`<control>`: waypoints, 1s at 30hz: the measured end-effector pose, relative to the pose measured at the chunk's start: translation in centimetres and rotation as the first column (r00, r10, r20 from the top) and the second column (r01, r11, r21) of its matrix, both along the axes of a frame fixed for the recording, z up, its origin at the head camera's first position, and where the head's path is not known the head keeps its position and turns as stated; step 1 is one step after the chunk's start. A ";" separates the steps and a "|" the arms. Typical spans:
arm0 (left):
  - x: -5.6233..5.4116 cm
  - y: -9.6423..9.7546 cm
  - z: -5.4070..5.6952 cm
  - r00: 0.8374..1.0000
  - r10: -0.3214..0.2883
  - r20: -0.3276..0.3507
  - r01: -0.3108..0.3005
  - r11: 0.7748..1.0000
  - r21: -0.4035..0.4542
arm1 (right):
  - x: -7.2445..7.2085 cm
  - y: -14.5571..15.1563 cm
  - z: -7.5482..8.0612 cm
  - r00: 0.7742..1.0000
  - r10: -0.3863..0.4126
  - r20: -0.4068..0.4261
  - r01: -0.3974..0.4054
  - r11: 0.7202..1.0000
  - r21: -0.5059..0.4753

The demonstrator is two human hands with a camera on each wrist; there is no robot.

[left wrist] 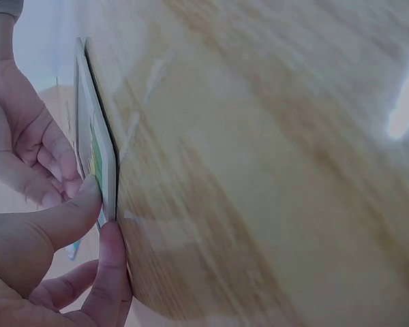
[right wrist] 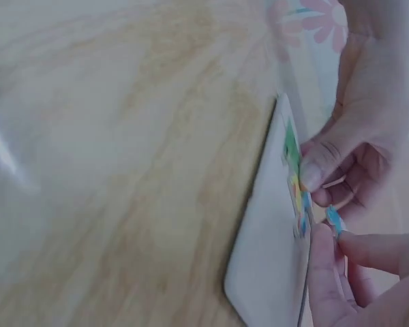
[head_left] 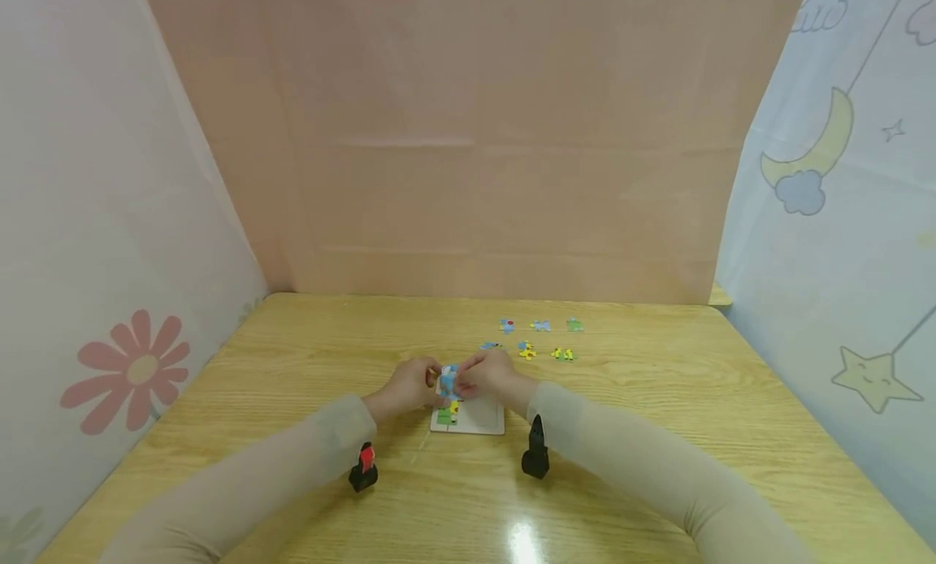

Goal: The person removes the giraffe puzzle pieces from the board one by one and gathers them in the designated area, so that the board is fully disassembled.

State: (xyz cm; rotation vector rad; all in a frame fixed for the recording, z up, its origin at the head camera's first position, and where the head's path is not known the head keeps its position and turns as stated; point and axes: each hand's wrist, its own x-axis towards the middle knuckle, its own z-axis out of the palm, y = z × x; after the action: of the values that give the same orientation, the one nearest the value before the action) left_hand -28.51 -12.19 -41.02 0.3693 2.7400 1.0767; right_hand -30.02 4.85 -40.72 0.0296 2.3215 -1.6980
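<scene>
A white puzzle board point(head_left: 480, 420) lies on the table between the hands, with green, yellow and blue jigsaw pieces point(right wrist: 295, 184) fitted along its left side. My left hand point(head_left: 407, 383) grips the board's left edge; its thumb point(left wrist: 80, 204) presses on the face while the index finger meets the rim. From the right, my right hand point(head_left: 491, 375) pinches a small blue jigsaw piece point(right wrist: 334, 219) between thumb and forefinger, close over the upper part of the board. Fingers partly hide the fitted pieces in the head view.
Several loose jigsaw pieces lie in two rows behind the right hand, among them a green one point(head_left: 574, 325) and a yellow one point(head_left: 564, 354). A brown backdrop point(head_left: 468, 182) stands along the table's far edge, and patterned cloth walls point(head_left: 812, 247) flank the sides.
</scene>
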 end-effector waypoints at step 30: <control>0.1 -1.1 0.8 0.989 -0.134 0.058 0.140 0.985 -0.103 | -4.1 9.0 2.3 0.985 -0.175 -0.005 0.173 0.977 -0.126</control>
State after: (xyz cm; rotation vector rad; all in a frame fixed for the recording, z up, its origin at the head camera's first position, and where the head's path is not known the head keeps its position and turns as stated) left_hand -28.37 -13.27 -40.23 0.4991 2.6692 0.8896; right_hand -34.09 13.86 -38.40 0.2018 2.2776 -1.9308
